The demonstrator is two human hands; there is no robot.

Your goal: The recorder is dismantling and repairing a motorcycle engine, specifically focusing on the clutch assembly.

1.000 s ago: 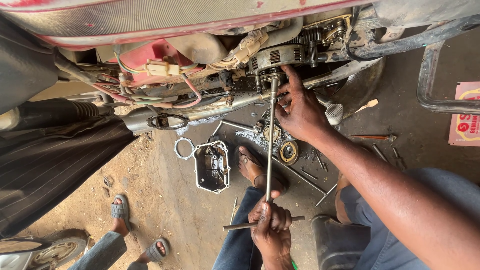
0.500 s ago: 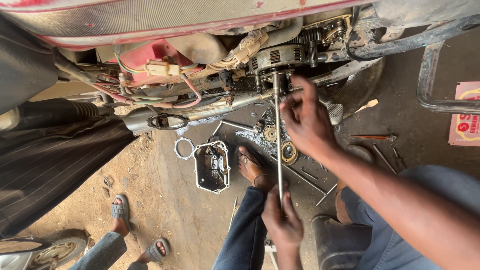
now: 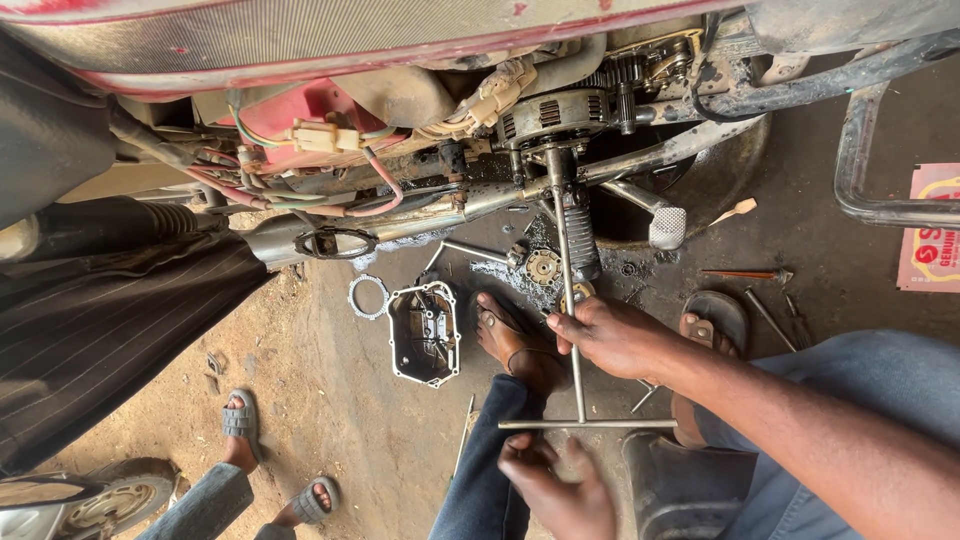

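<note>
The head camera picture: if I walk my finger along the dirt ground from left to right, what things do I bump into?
Grey sandal → ring-shaped gasket → engine cover → T-handle wrench, gripped by the right hand, left hand just below its crossbar → screwdriver → red and white packet.

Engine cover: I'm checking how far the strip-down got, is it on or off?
Off: the engine cover lies on the ground, beside a loose ring gasket.

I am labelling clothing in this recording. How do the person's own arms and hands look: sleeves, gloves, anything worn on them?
Both hands are bare, with no gloves. The right hand leads to a forearm that is uncovered along all its visible length, with no sleeve, watch or band showing. Of the left hand only the hand and wrist are in view, also uncovered. No rings are visible on the fingers of either hand.
</note>
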